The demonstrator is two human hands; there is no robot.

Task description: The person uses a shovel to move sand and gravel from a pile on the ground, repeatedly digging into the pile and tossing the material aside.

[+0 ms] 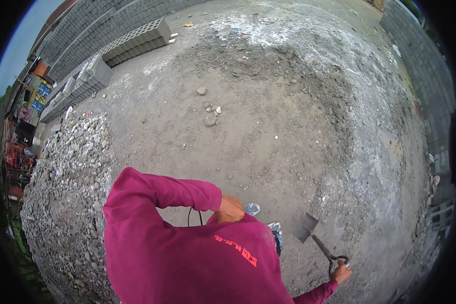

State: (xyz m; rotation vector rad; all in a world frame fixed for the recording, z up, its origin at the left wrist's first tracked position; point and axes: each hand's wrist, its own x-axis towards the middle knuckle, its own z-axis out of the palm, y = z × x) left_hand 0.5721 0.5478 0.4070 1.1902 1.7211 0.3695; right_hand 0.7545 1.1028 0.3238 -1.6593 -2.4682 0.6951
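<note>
My right hand, at the lower right, is closed round the D-shaped grip of a short shovel. The shovel's flat, squarish metal blade points away from me to the left and is at or near the dirt. My left arm is bent, and my left hand rests at the front of my magenta long-sleeved shirt. The fingers of that hand are turned down and hidden, so whether they grip the cloth does not show. A thin black cord loops beside the left forearm.
A gravel pile lies at my left. Stacked grey concrete blocks stand at the far left, and a block wall runs along the right. Loose stones dot the dirt ahead. Shoes show just beyond my shirt.
</note>
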